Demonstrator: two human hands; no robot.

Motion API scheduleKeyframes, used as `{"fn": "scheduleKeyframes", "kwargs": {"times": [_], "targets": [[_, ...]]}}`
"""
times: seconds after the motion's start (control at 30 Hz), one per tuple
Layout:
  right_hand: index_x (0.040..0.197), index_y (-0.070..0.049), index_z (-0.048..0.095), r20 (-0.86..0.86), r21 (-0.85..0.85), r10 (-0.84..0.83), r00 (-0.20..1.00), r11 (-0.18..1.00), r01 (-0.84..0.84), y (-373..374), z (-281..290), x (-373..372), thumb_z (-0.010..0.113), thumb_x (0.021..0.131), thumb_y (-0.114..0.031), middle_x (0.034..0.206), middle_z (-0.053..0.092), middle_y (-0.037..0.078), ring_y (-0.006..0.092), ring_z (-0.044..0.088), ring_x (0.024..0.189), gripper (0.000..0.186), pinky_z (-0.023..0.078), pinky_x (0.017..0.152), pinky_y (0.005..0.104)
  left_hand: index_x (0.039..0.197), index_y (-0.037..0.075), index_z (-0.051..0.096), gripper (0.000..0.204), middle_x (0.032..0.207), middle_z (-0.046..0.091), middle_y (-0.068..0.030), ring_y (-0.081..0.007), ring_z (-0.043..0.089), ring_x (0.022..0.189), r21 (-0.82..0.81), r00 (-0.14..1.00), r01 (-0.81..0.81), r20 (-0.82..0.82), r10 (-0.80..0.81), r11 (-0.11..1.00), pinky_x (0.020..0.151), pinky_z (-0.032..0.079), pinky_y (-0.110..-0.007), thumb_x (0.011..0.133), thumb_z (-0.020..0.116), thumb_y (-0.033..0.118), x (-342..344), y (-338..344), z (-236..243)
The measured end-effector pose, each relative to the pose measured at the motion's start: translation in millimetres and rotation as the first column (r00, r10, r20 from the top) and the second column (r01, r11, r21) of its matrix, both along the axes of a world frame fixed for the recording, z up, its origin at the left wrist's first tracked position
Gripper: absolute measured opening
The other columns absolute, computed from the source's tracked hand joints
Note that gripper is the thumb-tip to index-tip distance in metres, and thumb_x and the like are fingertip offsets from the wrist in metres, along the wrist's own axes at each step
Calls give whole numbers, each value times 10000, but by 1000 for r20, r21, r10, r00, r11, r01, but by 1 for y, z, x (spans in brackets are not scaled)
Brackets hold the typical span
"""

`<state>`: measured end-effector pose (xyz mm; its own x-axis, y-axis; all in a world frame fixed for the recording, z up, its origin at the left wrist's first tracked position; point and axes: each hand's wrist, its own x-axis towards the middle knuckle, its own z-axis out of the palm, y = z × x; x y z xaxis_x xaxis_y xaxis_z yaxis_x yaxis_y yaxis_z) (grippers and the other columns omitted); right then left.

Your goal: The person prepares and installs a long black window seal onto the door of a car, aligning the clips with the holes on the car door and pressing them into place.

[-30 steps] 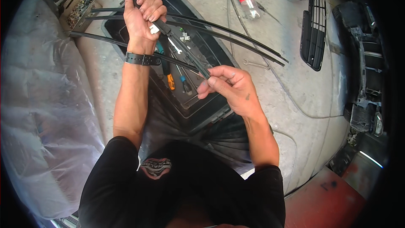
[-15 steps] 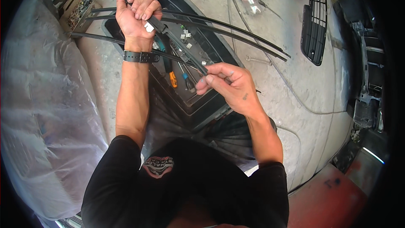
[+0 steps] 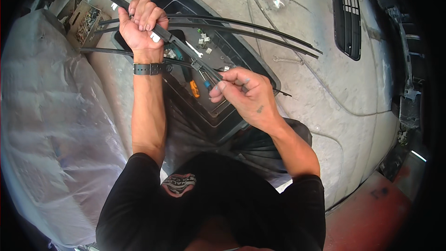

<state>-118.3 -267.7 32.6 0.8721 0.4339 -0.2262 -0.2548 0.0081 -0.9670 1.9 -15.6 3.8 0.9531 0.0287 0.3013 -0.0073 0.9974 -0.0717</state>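
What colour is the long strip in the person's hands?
The long strip is black; it shows best in the head view.

Hands [image 3: 143, 32] hide parts of the black strip [image 3: 162, 33], while the top edge crops the grille [image 3: 347, 28]

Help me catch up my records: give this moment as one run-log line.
left hand: gripping black strip | right hand: pinching its near end | below: black tub holding orange-handled tool

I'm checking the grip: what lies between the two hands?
In the head view, a stretch of the black strip spans from left hand to right hand, passing over the black tray.
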Motion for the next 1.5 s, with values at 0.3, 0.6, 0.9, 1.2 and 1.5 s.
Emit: {"fn": "scheduleKeyframes", "kwargs": {"times": [0.3, 0.6, 0.9, 1.2, 1.5], "targets": [[1056, 56, 624, 526, -128, -31, 850, 985, 116, 8, -9, -7, 607, 903, 1, 857, 707, 118, 166, 708, 749, 163, 567, 689, 278, 712, 107, 390, 528, 555, 312, 28, -82, 321, 398, -52, 997, 35, 67, -32, 998, 389, 307, -240, 1037, 340, 521, -2, 2, 5], [1053, 69, 610, 246, 37, -92, 965, 996, 86, 4, -13, -2, 573, 950, -27, 882, 717, 128, 173, 707, 769, 145, 577, 709, 298, 797, 90, 420, 547, 649, 341, 6, -116, 345, 557, 66, 997, 62, -41, -60, 996, 537, 338, -281, 1043, 265, 553, -3, 8, 9], [1008, 64, 595, -139, 212, -25, 990, 976, 54, 1, -18, 12, 528, 991, -49, 899, 711, 160, 211, 712, 805, 133, 578, 759, 315, 854, 96, 442, 518, 669, 342, 7, -115, 327, 567, 181, 989, -5, -144, 32, 983, 552, 324, -275, 1046, 270, 545, -5, 10, 5], [1058, 57, 593, -272, 285, -13, 962, 954, 94, 4, -27, 16, 493, 1010, -83, 868, 696, 171, 250, 703, 776, 178, 584, 763, 367, 895, 105, 447, 477, 694, 341, 5, -119, 320, 604, 302, 991, -89, -67, 114, 949, 573, 326, -276, 1045, 296, 532, -13, 9, 15], [1094, 49, 605, 81, 78, -226, 971, 972, 220, 10, -34, 12, 511, 991, -8, 893, 701, 132, 190, 700, 833, 151, 568, 797, 310, 908, 68, 434, 497, 752, 340, -13, -143, 337, 684, 600, 859, -116, -340, 384, 791, 667, 351, -310, 1036, 330, 537, -26, -13, 40]]}}
